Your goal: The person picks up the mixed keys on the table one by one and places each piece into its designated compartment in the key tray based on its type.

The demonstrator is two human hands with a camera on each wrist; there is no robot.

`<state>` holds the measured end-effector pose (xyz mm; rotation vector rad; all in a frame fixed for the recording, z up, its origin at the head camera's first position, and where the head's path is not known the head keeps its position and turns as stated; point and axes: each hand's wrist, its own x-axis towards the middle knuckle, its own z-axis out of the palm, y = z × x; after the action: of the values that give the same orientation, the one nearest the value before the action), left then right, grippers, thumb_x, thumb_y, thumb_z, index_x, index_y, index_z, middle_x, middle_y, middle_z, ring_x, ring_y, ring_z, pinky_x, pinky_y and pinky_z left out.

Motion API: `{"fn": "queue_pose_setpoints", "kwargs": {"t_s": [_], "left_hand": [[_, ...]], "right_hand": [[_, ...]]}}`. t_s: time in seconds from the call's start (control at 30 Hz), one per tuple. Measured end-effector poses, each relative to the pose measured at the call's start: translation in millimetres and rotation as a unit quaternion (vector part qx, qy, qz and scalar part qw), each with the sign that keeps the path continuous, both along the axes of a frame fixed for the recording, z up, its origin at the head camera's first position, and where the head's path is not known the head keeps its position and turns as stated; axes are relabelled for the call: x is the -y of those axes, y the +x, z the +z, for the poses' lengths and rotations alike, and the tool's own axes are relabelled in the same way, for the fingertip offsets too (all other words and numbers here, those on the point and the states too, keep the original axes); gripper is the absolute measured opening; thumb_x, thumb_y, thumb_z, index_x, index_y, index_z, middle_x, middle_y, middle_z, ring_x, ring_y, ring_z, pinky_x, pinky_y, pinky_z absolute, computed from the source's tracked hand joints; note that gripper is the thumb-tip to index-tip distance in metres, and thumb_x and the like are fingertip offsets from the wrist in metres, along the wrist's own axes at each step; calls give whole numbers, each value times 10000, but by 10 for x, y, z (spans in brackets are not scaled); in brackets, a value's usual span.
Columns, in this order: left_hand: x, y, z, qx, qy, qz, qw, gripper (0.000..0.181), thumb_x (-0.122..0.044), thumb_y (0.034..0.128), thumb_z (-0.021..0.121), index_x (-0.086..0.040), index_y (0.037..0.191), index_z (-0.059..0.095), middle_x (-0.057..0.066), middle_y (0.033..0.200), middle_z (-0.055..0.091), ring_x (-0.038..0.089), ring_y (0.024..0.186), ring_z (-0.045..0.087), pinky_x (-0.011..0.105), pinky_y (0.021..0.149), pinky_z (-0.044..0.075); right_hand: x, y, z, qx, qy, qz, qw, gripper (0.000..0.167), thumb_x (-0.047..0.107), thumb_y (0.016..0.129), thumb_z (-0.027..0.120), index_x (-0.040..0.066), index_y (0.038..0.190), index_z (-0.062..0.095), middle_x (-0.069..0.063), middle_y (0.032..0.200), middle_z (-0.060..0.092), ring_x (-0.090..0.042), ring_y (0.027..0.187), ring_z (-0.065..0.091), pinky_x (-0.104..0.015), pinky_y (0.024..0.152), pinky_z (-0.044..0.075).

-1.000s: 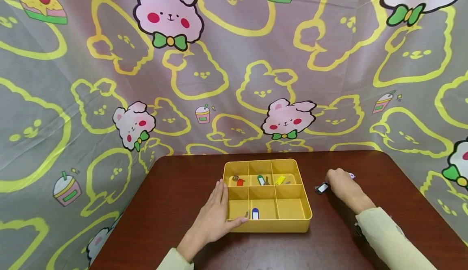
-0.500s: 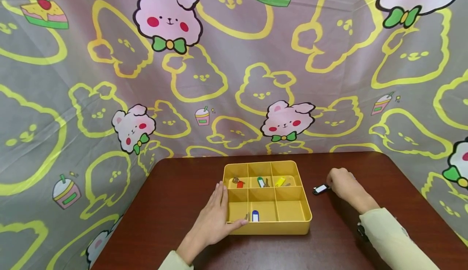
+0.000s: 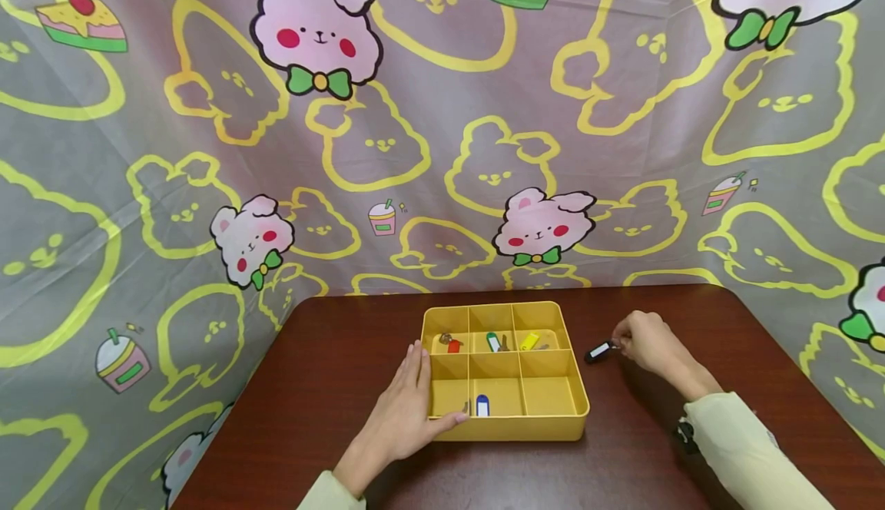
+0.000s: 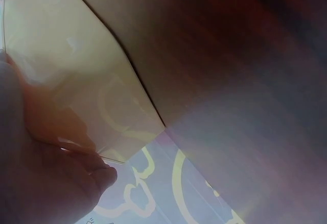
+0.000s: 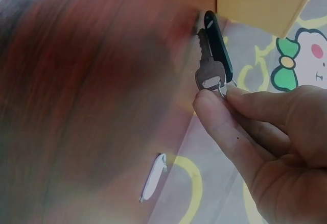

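My right hand [image 3: 653, 345] pinches the metal ring of a key [image 5: 209, 71] between thumb and fingertips, right of the yellow tray [image 3: 512, 428]. A black key tag [image 3: 598, 352] with a white label hangs from the same ring; in the right wrist view it points up beside the key. My left hand [image 3: 397, 410] rests against the tray's left side, fingers straight and thumb over the front rim. Inside the tray, a red tag [image 3: 453, 346], green tag [image 3: 492, 342] and yellow tag [image 3: 530, 340] lie in the back compartments, and a blue tag [image 3: 482, 405] in the front middle.
A pale tag [image 5: 154, 178] lies on the brown table [image 3: 332, 356] below my right hand in the right wrist view; the hand hides it in the head view. A cartoon-printed cloth [image 3: 442, 110] hangs behind and beside the table.
The black tag has risen off the table and shifted slightly left, with its ring now showing at my right fingertips. My left hand and the tray stay in place.
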<state>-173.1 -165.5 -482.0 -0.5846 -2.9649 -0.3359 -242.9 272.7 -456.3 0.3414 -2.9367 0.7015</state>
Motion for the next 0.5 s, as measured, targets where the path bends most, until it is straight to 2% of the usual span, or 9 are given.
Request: {"fn": "queue_pose_setpoints", "kwargs": {"t_s": [0.13,0.33,0.5], "left_hand": [[1,-2,-4,-2,11,-12,10000,1200,-832,901,536,65,1638,231,238,1757,101,368,1655,124,501,1307,294],[2,-7,-16,-110,-51,-31,9999,1212,-857,896,507,69,1632,245,256,1751,124,385,1648,152,498,1301,309],[0,1,-16,-73,-33,-20,10000,1194,-826,904,540,62,1638,228,252,1753,117,371,1653,130,493,1309,293]], "right_hand": [[21,-4,19,-60,-94,46,9999,229,-80,894,596,57,810,758,32,666,643,-113,625,541,-249,546,409],[42,-20,59,-142,-378,58,9992,164,-71,911,644,-3,888,792,-43,765,747,-115,660,612,-234,532,442],[85,-17,89,-202,-543,6,9983,153,-54,931,660,-8,903,803,-73,795,771,-102,655,628,-217,532,456]]}}
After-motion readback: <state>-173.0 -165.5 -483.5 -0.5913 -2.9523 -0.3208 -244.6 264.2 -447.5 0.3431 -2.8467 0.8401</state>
